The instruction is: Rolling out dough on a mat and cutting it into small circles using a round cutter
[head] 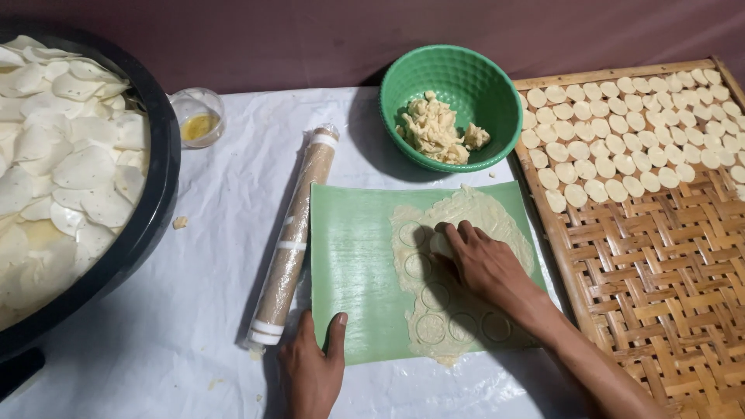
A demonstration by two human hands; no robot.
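Observation:
A green mat (353,264) lies on the white plastic sheet, with a thin sheet of pale dough (466,225) rolled out on its right half. Several round cut marks (434,296) show in the dough. My right hand (481,260) rests on the dough, fingertips touching a cut round near the upper left of the sheet. My left hand (314,365) presses flat on the mat's near left corner, thumb on the green surface. A wrapped rolling pin (293,237) lies just left of the mat.
A green bowl (497,93) with lumps of dough stands behind the mat. A woven bamboo tray (660,271) at the right carries rows of small dough rounds along its far part. A big black basin (159,178) of thin white rounds fills the left. A small glass (198,116) holds yellow liquid.

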